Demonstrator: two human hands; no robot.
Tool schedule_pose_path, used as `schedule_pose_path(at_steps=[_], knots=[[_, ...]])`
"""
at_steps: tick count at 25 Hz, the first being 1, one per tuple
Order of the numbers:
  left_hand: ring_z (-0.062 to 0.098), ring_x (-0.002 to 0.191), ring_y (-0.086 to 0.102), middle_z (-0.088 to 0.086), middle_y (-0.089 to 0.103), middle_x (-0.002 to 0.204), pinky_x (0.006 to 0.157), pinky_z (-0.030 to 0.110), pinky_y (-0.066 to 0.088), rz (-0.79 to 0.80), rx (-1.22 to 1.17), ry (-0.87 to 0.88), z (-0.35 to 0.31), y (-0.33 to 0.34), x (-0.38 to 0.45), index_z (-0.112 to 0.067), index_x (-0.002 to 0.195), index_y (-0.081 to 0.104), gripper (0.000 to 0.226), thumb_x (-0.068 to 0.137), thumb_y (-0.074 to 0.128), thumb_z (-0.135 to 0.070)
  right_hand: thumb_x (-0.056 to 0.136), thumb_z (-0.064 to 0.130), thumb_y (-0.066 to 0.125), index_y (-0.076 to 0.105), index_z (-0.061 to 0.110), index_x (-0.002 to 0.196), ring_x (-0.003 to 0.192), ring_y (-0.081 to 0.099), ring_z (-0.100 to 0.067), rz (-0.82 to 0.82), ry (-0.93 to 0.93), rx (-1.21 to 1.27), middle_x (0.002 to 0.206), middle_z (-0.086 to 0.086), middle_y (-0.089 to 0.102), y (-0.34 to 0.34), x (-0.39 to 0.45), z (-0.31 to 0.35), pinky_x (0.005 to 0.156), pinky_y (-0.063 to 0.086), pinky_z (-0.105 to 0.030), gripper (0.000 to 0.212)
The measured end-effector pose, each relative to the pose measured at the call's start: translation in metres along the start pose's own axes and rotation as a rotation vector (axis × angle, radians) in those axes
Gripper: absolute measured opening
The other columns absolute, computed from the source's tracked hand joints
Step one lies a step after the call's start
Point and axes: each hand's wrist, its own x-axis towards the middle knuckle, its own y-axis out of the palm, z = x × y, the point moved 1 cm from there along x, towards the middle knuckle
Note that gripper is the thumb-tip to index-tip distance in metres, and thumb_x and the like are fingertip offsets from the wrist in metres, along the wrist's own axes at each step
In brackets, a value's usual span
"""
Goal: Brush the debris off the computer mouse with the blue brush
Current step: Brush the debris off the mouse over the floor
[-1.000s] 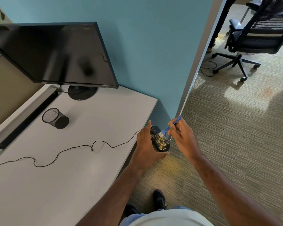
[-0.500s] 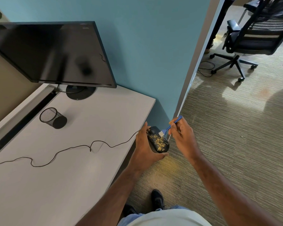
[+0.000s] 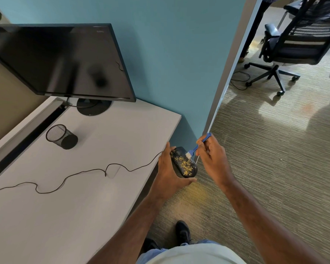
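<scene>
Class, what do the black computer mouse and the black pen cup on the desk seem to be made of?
Black computer mouse: probably moulded plastic, smooth and slightly glossy under yellow crumbs. Black pen cup: likely wire mesh; the desk shows through its wall.

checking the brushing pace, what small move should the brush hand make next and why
Probably sweep the blue brush down along the mouse toward its near end: the bristles sit at the far edge, and yellow debris covers the middle. The left hand holds it off the desk edge, over the carpet.
</scene>
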Motion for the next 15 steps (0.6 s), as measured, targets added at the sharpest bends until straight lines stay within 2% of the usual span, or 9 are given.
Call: schedule_pose_path(at_steps=[2, 3, 6, 10, 15], knots=[[0.008, 0.144, 0.027, -0.009, 0.028, 0.154, 0.117, 0.030, 0.033, -0.001, -0.005, 0.003, 0.0005, -0.0007, -0.0004, -0.032, 0.160, -0.002, 0.147, 0.054, 0.097, -0.048, 0.107, 0.017, 0.050, 0.057, 0.011, 0.102, 0.049, 0.045, -0.021, 0.027, -0.013, -0.014, 0.075, -0.017, 0.064, 0.0015, -0.0010, 0.0008, 0.043, 0.038, -0.031, 0.010], [0.008, 0.143, 0.027, -0.011, 0.028, 0.153, 0.115, 0.026, 0.033, 0.001, -0.006, 0.010, 0.0005, -0.0011, -0.0007, -0.032, 0.160, -0.003, 0.146, 0.054, 0.098, -0.047, 0.107, 0.017, 0.051, 0.057, 0.012, 0.101, 0.049, 0.045, -0.021, 0.049, -0.012, -0.030, 0.075, -0.018, 0.064, 0.0018, -0.0016, 0.0007, 0.043, 0.039, -0.031, 0.010], [0.003, 0.140, 0.028, -0.017, 0.027, 0.147, 0.107, 0.011, 0.029, -0.001, -0.010, 0.019, 0.0020, -0.0025, -0.0016, -0.032, 0.160, -0.003, 0.146, 0.055, 0.098, -0.044, 0.107, 0.015, 0.049, 0.056, 0.013, 0.101, 0.049, 0.043, -0.004, 0.049, 0.016, -0.022, 0.076, -0.017, 0.064, -0.0009, -0.0004, -0.0005, 0.045, 0.036, -0.020, 0.009], [0.003, 0.138, 0.030, -0.013, 0.028, 0.150, 0.108, 0.017, 0.033, -0.007, -0.019, 0.010, -0.0012, -0.0047, -0.0009, -0.033, 0.160, -0.002, 0.145, 0.055, 0.098, -0.043, 0.108, 0.010, 0.049, 0.057, 0.005, 0.105, 0.054, 0.058, 0.004, -0.002, 0.028, 0.016, 0.077, -0.008, 0.067, -0.0048, 0.0008, 0.0044, 0.050, 0.042, -0.011, 0.010], [0.004, 0.140, 0.027, -0.008, 0.027, 0.153, 0.109, 0.017, 0.033, -0.002, 0.000, 0.018, -0.0033, -0.0058, -0.0005, -0.031, 0.160, -0.001, 0.143, 0.058, 0.098, -0.040, 0.108, 0.012, 0.049, 0.056, 0.005, 0.105, 0.056, 0.058, 0.004, 0.012, 0.034, -0.001, 0.080, -0.011, 0.068, -0.0038, -0.0006, 0.0013, 0.051, 0.042, -0.011, 0.010]])
